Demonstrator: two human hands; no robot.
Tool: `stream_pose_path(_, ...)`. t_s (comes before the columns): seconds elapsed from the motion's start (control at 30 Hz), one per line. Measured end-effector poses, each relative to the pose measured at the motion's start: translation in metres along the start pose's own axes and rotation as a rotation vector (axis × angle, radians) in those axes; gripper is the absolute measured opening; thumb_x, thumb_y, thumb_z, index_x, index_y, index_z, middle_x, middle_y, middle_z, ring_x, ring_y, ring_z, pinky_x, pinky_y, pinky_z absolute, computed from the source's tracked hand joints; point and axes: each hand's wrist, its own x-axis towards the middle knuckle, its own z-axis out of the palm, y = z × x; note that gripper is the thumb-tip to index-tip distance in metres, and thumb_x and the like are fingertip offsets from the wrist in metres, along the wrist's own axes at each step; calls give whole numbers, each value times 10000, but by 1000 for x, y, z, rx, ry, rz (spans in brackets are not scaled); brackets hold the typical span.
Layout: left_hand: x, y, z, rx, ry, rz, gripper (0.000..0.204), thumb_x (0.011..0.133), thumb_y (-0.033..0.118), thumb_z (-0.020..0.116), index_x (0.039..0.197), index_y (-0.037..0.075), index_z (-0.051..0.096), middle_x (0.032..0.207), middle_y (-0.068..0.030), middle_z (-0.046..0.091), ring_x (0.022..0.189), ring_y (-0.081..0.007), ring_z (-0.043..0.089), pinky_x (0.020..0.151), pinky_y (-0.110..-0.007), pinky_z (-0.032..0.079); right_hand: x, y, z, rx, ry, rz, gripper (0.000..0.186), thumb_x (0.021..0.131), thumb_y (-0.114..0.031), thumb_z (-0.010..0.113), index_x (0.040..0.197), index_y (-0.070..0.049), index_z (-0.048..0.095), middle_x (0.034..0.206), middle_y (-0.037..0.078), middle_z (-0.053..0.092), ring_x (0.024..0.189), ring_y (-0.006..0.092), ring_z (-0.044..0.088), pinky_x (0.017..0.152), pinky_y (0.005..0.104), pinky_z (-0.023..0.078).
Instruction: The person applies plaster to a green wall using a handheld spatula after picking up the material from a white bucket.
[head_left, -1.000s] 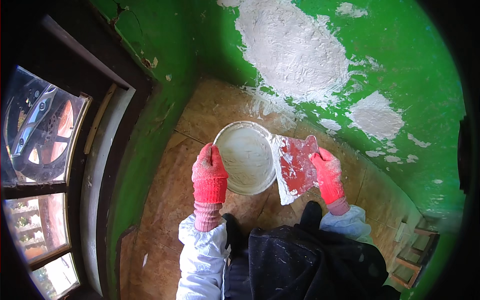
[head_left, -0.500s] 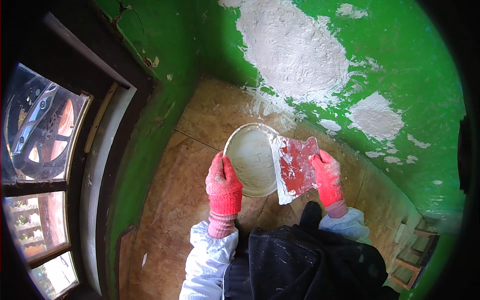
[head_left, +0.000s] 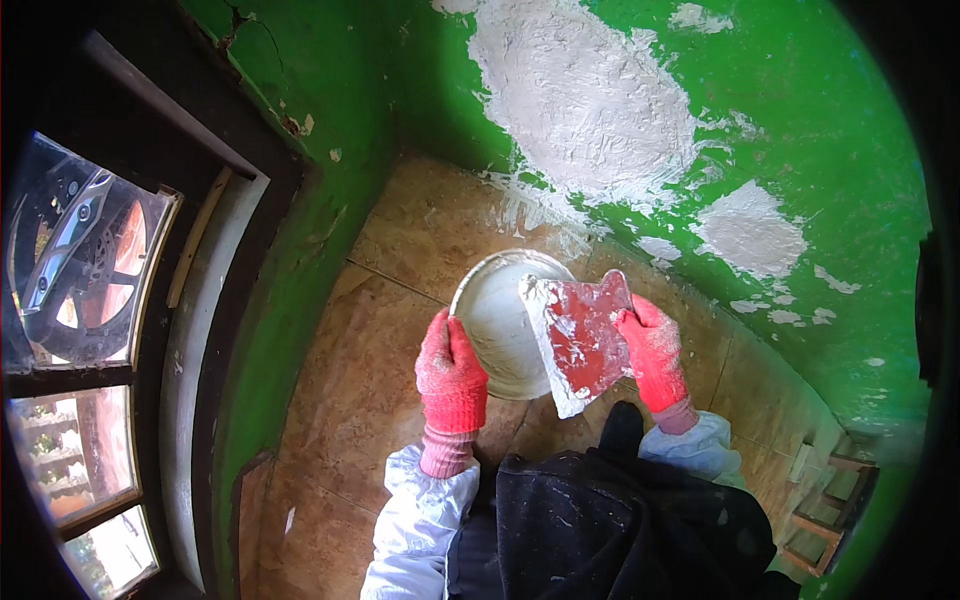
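Observation:
My left hand (head_left: 451, 375), in a red knit glove, is closed on the left rim of a round, shallow container (head_left: 490, 345) coated inside with off-white plaster. In a matching glove, my right hand (head_left: 652, 350) grips the right end of a wide red plaster spreader (head_left: 590, 345). White plaster is caked along the spreader's left edge, and smears mark its red face. That edge overlaps the right side of the container; whether it touches the rim I cannot tell. The fingers under the container are hidden.
Ahead stands a green wall (head_left: 830, 130) with a large white plaster patch (head_left: 590, 100) and a smaller patch (head_left: 750, 230). Brown floor tiles (head_left: 340, 400) lie below. At left is a dark-framed window (head_left: 75, 380); at lower right, a small wooden rack (head_left: 830, 510). My shoe (head_left: 622, 428) shows.
The spreader's plastered edge has shifted left and tilted, now covering more of the container. The container has moved slightly right and down with my left hand.

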Motion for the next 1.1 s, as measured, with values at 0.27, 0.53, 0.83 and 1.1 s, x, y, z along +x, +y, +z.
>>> stream_pose_path(0.27,6,4,-8,-64,108,-14,249,919,164,481,1041,-21,594,874,-173,649,795,-206,627,716,-296,474,1,2,-21,-9,120,11,282,828,-12,563,1106,17,596,886,-17,614,757,48,514,687,204,430)
stream_pose_path(0.53,0,10,-11,-61,64,-20,253,920,160,480,1046,-31,588,899,-176,644,810,-209,623,725,-305,475,-1,-12,-17,-29,123,-30,282,835,-13,553,1112,20,592,887,-12,616,766,45,510,695,198,425)
stream_pose_path(0.83,-4,5,-10,37,-54,181,238,909,149,507,1048,-23,595,856,-133,647,788,-165,603,713,-277,463,3,-19,-11,-74,94,-43,290,835,-15,556,1121,34,577,885,-7,621,766,47,517,696,202,432)
stream_pose_path(1.1,1,10,-11,56,-146,172,229,895,140,516,1033,-26,593,904,-195,637,831,-266,624,737,-317,476,6,-25,-12,-157,60,-62,296,827,-15,568,1119,29,577,909,9,633,780,61,530,711,215,439)
